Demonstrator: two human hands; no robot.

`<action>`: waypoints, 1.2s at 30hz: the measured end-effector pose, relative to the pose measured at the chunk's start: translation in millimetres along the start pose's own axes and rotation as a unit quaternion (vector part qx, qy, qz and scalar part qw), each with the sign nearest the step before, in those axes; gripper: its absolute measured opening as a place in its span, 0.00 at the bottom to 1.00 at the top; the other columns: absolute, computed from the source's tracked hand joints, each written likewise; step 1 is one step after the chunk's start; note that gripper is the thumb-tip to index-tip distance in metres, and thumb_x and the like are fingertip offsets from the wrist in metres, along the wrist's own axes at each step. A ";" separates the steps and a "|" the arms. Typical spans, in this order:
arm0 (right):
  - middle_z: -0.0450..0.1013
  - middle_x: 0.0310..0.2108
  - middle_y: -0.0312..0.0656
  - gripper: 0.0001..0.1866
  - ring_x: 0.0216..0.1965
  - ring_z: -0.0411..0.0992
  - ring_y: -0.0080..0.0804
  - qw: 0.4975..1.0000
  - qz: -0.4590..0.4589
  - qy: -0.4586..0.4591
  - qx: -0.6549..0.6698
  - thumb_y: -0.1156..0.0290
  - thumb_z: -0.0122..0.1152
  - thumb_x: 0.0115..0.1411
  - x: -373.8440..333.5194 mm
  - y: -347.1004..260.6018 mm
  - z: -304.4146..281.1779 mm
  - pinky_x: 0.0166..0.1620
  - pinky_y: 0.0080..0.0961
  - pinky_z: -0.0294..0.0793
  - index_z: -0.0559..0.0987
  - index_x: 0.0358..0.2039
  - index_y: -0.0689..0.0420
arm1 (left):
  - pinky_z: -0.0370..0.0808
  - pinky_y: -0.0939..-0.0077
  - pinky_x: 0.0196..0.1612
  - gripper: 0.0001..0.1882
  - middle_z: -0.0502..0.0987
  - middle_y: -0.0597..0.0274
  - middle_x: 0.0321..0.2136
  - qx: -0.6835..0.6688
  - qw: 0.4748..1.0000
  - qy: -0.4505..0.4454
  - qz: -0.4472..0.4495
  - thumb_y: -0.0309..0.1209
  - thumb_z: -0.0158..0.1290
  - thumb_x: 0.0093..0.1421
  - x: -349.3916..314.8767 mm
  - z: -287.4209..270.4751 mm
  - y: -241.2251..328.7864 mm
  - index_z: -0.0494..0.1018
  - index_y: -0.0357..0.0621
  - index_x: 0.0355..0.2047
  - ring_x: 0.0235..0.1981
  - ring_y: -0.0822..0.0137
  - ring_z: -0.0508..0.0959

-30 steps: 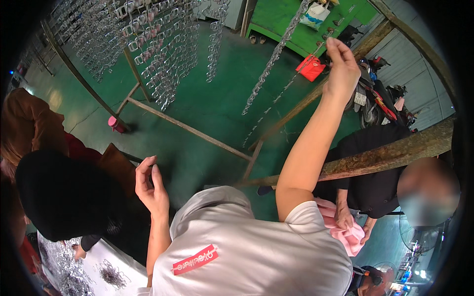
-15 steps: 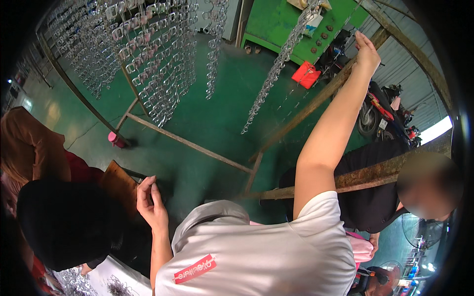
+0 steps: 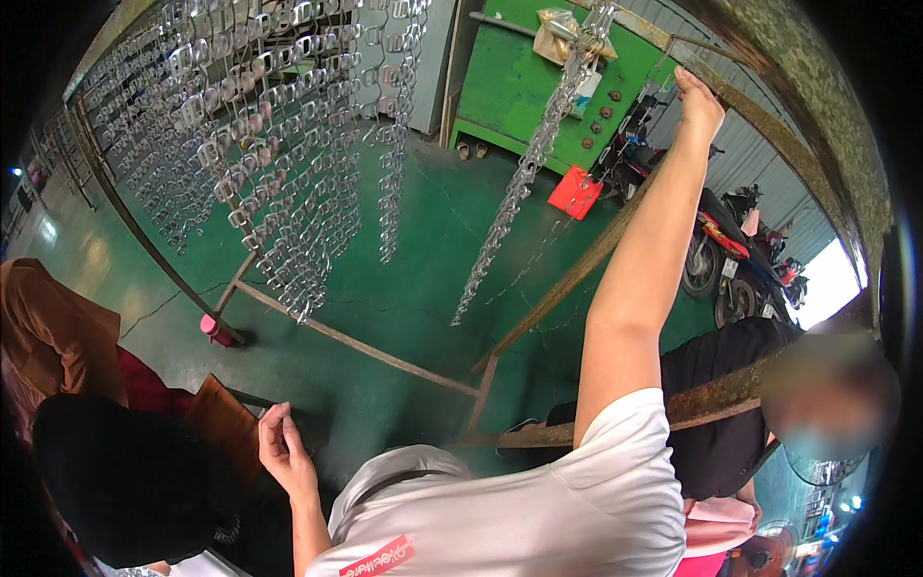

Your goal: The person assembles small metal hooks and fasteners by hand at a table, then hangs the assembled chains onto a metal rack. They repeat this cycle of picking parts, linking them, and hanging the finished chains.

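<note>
My right hand (image 3: 699, 99) is raised far out at the upper right, close to the rusty frame's top bar (image 3: 760, 115). Its fingers are bent together; what they hold, if anything, is too small to make out. A thin hanging strand (image 3: 662, 63) shows just left of its fingertips. My left hand (image 3: 286, 460) is low at the left, fingers loosely bent and slightly apart, with nothing visible in it. Between and beyond my hands, a bunched strand of shiny small metal rings (image 3: 519, 183) hangs down. More ring strands (image 3: 279, 144) hang in dense rows at the left.
A person in a black cap (image 3: 125, 481) is at the lower left, another in dark clothes (image 3: 721, 385) at the right behind a rusty bar (image 3: 711, 399). Low frame bars (image 3: 365, 351) cross the green floor. A green cabinet (image 3: 519, 87), red bag (image 3: 575, 192) and motorcycles (image 3: 735, 250) stand beyond.
The whole view has tilted upward, so most things sit lower in the picture. My right hand stays raised near the bar, and my left hand keeps its loose bend.
</note>
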State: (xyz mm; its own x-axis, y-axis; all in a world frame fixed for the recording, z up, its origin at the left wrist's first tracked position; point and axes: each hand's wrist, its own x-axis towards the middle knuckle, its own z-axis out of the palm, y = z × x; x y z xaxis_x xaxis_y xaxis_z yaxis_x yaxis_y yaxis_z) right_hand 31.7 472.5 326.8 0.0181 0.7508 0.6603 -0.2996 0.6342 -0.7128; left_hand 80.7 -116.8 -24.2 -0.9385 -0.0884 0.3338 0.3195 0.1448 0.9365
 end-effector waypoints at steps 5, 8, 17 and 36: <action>0.80 0.29 0.38 0.09 0.33 0.74 0.26 1.000 -0.007 0.011 0.017 0.75 0.73 0.45 19.4 -9.2 12.5 0.45 0.21 0.70 0.85 0.29 0.61 | 0.67 0.80 0.52 0.07 0.74 0.64 0.41 -0.013 1.000 0.006 -0.007 0.23 0.48 0.65 1.1 4.7 -2.5 0.72 0.35 0.41 0.45 0.74 0.72; 0.79 0.29 0.36 0.09 0.33 0.73 0.23 1.000 -0.026 -0.001 0.004 0.75 0.73 0.45 27.0 -13.5 15.0 0.43 0.20 0.70 0.85 0.29 0.60 | 0.67 0.80 0.52 0.07 0.74 0.65 0.41 -0.024 1.000 0.007 -0.018 0.23 0.48 0.65 1.6 7.6 -3.2 0.73 0.35 0.41 0.45 0.74 0.72; 0.79 0.27 0.32 0.09 0.28 0.69 0.18 0.998 -0.026 -0.062 -0.014 0.72 0.72 0.46 31.3 -11.5 13.9 0.36 0.17 0.68 0.85 0.30 0.58 | 0.67 0.81 0.51 0.07 0.74 0.65 0.41 -0.020 1.000 0.001 -0.021 0.23 0.47 0.65 2.4 15.8 -5.0 0.73 0.35 0.41 0.44 0.74 0.73; 0.67 0.26 0.36 0.10 0.25 0.64 0.22 0.982 -0.001 0.182 0.049 0.67 0.54 0.62 -224.3 155.2 -67.7 0.24 0.19 0.65 0.70 0.32 0.61 | 0.68 0.82 0.46 0.07 0.76 0.63 0.40 -0.008 0.999 0.003 -0.051 0.23 0.47 0.65 -21.2 1.9 -13.9 0.74 0.36 0.41 0.42 0.74 0.74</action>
State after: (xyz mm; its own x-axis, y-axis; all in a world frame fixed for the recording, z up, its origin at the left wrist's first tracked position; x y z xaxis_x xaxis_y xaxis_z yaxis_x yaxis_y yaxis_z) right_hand 45.7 415.1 52.0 0.3529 0.7773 0.5208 -0.3890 0.6281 -0.6739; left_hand 95.9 -115.0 -44.5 -0.9655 -0.1070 0.2375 0.2248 0.1182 0.9672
